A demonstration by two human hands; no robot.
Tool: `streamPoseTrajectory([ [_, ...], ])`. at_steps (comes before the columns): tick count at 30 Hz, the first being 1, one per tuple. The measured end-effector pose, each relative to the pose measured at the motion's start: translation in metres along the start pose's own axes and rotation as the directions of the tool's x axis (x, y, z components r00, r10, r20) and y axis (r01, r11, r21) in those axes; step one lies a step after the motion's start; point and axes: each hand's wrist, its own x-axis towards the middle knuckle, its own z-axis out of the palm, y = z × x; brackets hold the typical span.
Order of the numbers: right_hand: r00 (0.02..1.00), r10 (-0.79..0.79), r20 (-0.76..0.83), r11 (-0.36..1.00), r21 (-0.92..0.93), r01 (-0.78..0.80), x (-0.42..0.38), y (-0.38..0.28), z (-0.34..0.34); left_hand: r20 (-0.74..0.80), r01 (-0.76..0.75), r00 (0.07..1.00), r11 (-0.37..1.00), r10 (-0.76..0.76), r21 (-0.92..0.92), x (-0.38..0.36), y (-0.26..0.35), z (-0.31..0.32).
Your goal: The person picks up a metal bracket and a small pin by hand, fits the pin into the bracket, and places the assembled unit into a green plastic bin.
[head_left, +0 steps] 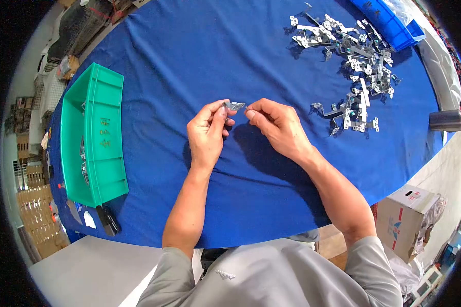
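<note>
My left hand is closed on a small silver metal bracket, pinched between thumb and fingers above the middle of the cloth. At the bracket's right end, my right hand has thumb and forefinger pressed together. What lies between those fingertips is too small to make out. Many similar metal brackets lie in a loose pile to the right. A green plastic bin on the left has several metal parts inside it.
Blue cloth covers the table. A blue bin stands at the far right corner, and a dark cylindrical container at the right edge. A black object lies by the green bin. Below the table's right side is a cardboard box.
</note>
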Motion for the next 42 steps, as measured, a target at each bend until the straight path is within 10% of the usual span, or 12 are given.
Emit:
streamPoseTrajectory([
  [19, 0.999, -0.04, 0.022, 0.987, -0.156, 0.043, -0.002, -0.002, 0.0, 0.036, -0.403, 0.908, 0.848, 0.417, 0.343, -0.01, 0.004, 0.0],
  [25, 0.974, 0.146, 0.172, 0.949, 0.253, -0.187, 0.004, -0.001, -0.011, 0.084, -0.462, 0.881, 0.808, 0.465, 0.366, -0.008, 0.004, 0.0],
  [37, 0.972, 0.217, 0.087, 0.919, 0.317, -0.234, 0.005, -0.004, -0.01, 0.191, -0.548, 0.836, 0.767, 0.514, 0.334, -0.007, 0.0, 0.001],
  [42, 0.959, 0.267, 0.095, 0.884, 0.372, -0.283, 0.008, -0.005, -0.016, -0.029, -0.167, 0.984, 0.962, 0.178, 0.217, -0.01, 0.003, 0.0],
])
